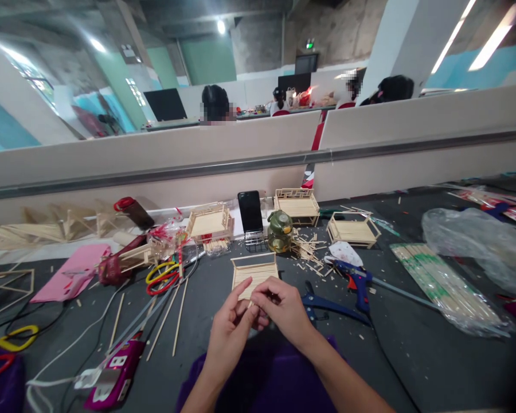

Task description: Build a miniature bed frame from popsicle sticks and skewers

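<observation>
Scissors [162, 277] lie left of me. My left hand [231, 326] is curled narrow; the wooden bench [261, 274] sits just beyond. My right hand [286, 308] pinches narrowly, near a glue gun [361, 289]; what either holds, I cannot tell.

2 hands [231, 320] before wooden frame [261, 272]

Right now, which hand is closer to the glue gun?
Right. The right hand is left of the glue gun; the left hand is farther left, beyond the right hand.
</observation>
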